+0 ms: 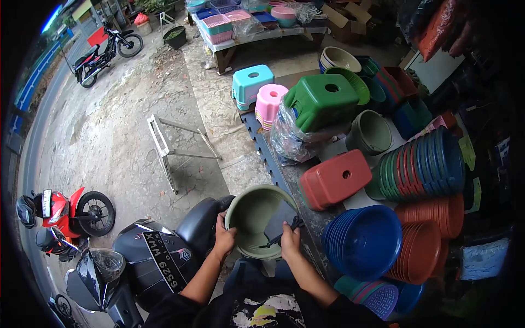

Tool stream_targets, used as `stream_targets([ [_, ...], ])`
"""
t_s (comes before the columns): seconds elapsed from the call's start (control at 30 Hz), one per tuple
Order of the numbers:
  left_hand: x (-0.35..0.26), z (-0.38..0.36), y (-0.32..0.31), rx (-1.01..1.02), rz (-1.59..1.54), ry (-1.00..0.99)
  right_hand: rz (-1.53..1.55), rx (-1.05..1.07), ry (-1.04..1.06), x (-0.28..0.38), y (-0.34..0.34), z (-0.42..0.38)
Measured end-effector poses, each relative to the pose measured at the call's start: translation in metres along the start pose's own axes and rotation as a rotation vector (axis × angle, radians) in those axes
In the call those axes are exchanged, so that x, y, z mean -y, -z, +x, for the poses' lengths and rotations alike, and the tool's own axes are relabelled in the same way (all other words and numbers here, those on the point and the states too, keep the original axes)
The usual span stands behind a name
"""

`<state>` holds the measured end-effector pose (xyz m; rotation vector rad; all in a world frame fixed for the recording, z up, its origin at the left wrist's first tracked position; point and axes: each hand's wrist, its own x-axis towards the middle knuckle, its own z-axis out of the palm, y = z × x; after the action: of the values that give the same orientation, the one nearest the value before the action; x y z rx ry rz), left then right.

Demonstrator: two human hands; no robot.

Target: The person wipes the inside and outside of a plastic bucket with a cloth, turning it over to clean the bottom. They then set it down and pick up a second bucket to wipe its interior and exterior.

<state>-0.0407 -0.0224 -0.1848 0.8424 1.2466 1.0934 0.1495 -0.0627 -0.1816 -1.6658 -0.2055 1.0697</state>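
Note:
A round olive-green plastic basin (247,218) is held in front of me, its open top facing up. My left hand (223,236) grips the basin's left rim, fingers closed. My right hand (290,240) is closed at the right side, holding a flat dark grey cloth-like piece (281,220) with dark loose ends beside the fingers. That piece overlaps the basin's inside right wall. Just right of the basin, a red plastic stool (336,179) rests on the table, near a stack of blue basins (369,240).
Close on the left stand a dark scooter (158,262) and a red motorbike (68,210). A metal frame (164,150) stands on the concrete. The table carries a green stool (322,101), stacked buckets (421,167), brown pots (418,246) and a pink stool (270,104).

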Motion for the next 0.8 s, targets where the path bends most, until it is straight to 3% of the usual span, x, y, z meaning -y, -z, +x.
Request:
stream_targets([
  [0.07,-0.018,-0.008,-0.022,0.056,-0.030,-0.095,-0.170,-0.071,-0.103,0.026,-0.027,-0.001],
  [0.13,-0.034,-0.017,-0.047,0.106,-0.112,-0.117,-0.100,-0.127,0.122,0.011,-0.055,0.023],
  [0.17,-0.045,-0.023,-0.059,0.113,-0.106,-0.130,-0.093,-0.054,0.242,-0.031,-0.065,0.059],
  [0.2,-0.048,-0.024,-0.069,0.120,-0.095,-0.189,-0.078,-0.052,0.255,-0.023,-0.069,0.066],
  [0.27,-0.054,-0.025,-0.081,0.083,-0.128,-0.071,-1.422,0.262,0.475,-0.005,-0.073,0.082],
  [0.3,-0.062,-0.023,-0.087,0.090,-0.212,-0.058,-1.418,0.262,0.490,0.026,-0.076,0.072],
  [0.33,-0.071,-0.020,-0.090,0.093,-0.297,-0.042,-1.424,0.463,0.435,0.055,-0.077,0.059],
  [0.37,-0.090,-0.017,-0.091,0.067,-0.162,-0.116,-1.425,0.664,0.378,0.079,-0.078,0.049],
  [0.4,-0.102,-0.014,-0.093,0.057,-0.220,-0.084,-1.430,0.669,0.394,0.079,-0.079,0.054],
  [0.47,-0.103,0.007,-0.076,0.060,-0.069,-0.200,-1.431,0.947,0.580,0.078,-0.083,0.065],
  [0.5,-0.108,0.013,-0.072,0.072,-0.112,-0.206,-1.432,0.948,0.598,0.088,-0.082,0.065],
  [0.57,-0.128,0.011,-0.070,0.056,-0.103,-0.234,-1.320,1.174,0.996,0.111,-0.070,0.065],
  [0.7,-0.128,0.022,-0.051,0.041,0.043,-0.293,-1.328,1.294,1.242,0.105,-0.063,0.100],
  [0.77,-0.128,0.022,-0.052,0.041,0.089,-0.280,-2.121,1.264,1.070,0.158,-0.066,0.081],
  [0.8,-0.128,0.020,-0.053,0.043,0.133,-0.259,-2.124,1.267,1.072,0.165,-0.068,0.082],
])
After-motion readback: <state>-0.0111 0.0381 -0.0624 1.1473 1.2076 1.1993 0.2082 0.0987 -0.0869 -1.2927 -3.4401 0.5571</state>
